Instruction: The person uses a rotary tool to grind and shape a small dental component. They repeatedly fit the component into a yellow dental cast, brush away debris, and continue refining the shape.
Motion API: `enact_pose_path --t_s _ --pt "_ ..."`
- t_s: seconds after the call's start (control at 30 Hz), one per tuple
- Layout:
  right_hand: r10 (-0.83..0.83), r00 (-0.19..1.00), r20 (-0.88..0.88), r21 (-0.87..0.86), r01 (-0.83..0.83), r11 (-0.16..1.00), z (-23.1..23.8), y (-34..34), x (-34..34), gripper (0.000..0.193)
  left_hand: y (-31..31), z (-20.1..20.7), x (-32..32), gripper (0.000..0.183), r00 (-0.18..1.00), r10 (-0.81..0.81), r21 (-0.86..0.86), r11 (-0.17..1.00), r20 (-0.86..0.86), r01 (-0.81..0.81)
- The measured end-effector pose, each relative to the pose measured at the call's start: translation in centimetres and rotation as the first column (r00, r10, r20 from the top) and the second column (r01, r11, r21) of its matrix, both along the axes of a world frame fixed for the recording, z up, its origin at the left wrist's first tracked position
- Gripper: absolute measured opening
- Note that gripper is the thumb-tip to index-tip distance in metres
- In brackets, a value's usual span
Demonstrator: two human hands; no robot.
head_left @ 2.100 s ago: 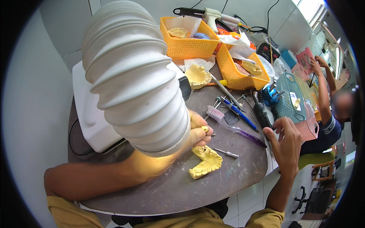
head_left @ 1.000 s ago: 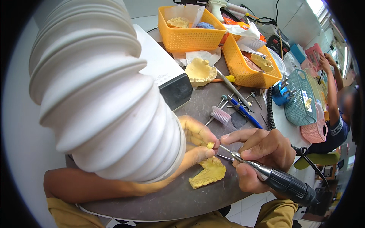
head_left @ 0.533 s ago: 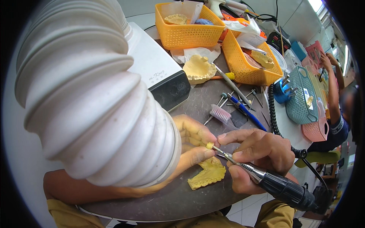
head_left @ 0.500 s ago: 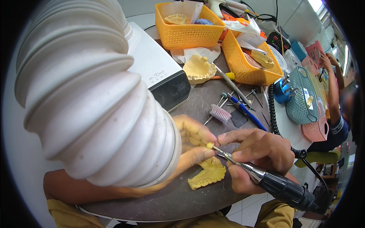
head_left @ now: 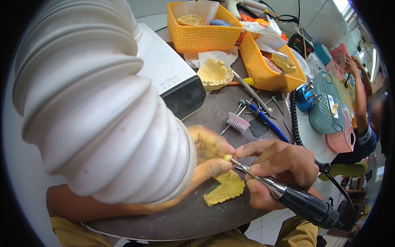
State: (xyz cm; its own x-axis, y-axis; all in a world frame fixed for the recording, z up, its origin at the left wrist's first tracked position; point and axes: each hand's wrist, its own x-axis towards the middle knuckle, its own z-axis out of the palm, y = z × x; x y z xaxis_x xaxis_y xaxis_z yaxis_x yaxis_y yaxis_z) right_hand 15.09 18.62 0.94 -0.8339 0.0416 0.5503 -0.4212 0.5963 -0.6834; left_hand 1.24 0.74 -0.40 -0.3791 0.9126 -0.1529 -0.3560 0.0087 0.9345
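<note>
Left hand pinches a small yellow piece; right hand grips black-and-silver handpiece; yellow cast lies below left hand.

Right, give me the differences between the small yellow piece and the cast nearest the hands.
The small piece is rounded; the yellow cast is far larger, with a toothed edge. The small piece is held in the left hand; the yellow cast lies on the table. Both are yellow.

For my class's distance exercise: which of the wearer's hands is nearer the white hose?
Left: the left hand is by the mouth of the white hose; the right hand, holding a drill, is farther right.
</note>
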Motion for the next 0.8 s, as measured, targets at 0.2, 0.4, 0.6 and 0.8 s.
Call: enact_pose_path --t_s 0.2,0.4,0.6,0.8 --pt "0.028 0.999 0.041 0.011 -0.028 1.000 0.21 0.30 0.60 0.026 0.15 -0.20 0.10 0.022 1.000 0.004 0.042 0.999 0.010 -0.005" --pt "0.020 1.000 0.017 0.070 -0.021 0.997 0.36 0.29 0.03 0.025 0.10 -0.44 0.16 0.022 1.000 0.011 0.062 0.998 0.021 -0.012" --pt "-0.030 0.999 0.018 -0.028 0.030 0.999 0.61 -0.47 -0.13 0.022 -0.12 -0.60 0.15 0.022 0.998 0.019 0.075 0.997 0.058 -0.023" --pt "-0.011 1.000 0.005 0.019 0.011 1.000 0.05 -0.11 0.21 0.024 0.15 -0.88 0.25 0.022 0.999 0.017 0.111 0.994 0.052 -0.023"
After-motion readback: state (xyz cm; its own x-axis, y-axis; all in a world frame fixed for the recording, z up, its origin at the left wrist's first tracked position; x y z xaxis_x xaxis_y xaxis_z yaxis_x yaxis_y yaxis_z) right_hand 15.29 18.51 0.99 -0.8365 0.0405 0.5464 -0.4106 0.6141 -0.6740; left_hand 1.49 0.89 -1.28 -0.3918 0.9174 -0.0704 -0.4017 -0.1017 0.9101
